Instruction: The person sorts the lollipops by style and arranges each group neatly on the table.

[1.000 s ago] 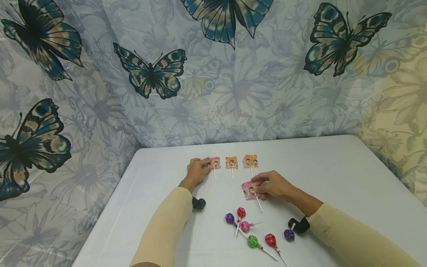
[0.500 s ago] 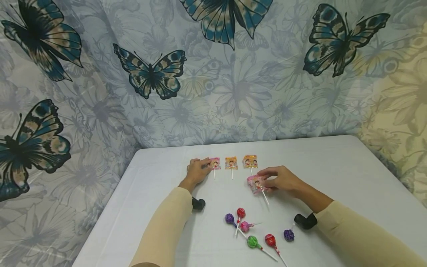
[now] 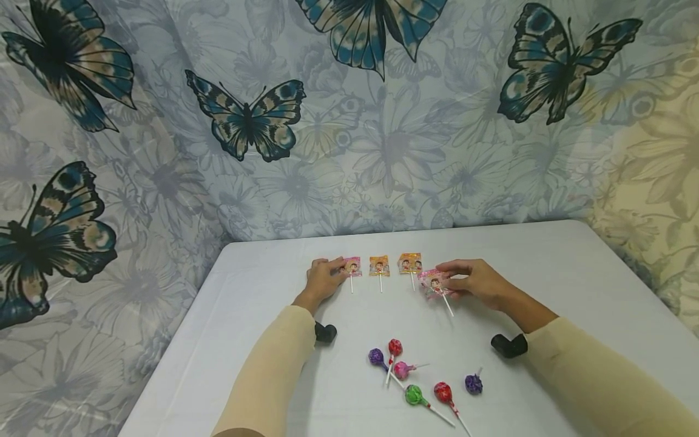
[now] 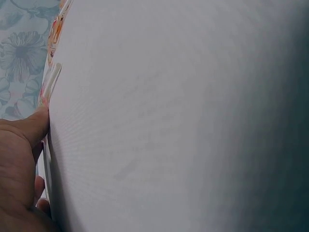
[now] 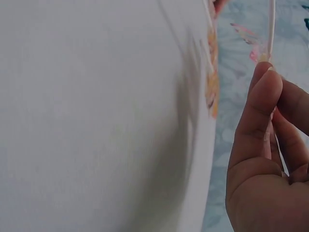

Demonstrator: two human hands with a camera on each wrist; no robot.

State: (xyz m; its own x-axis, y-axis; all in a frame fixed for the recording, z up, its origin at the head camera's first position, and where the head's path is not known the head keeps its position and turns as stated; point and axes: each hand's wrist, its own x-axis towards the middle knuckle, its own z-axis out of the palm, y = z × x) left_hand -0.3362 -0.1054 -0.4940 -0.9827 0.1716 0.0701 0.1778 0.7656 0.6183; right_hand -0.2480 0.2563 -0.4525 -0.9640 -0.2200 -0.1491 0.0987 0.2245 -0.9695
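Since the earlier frame, my right grip [image 3: 480,284] has moved out and to the right, carrying a pink square-wrapped lollipop on a white stick [image 3: 435,283], pinched between thumb and fingers and held above the white cloth-covered desk [image 3: 579,279]. It now hangs just beside the wider orange square-wrapped lollipop [image 3: 410,263]; I cannot tell whether their wrappers touch. My left grip [image 3: 323,281] has stayed put, fingertips against the left edge of another pink square wrapper on a stick [image 3: 353,267]; I cannot tell whether they pinch it. A smaller orange square-wrapped lollipop [image 3: 379,266] lies between, with gaps either side. That row sits near the far edge, a narrow white strip behind it. To my right there is wide room before the side edge; nearer me, six round foil-wrapped lollipops [image 3: 413,395] lie scattered, well apart from both grips.
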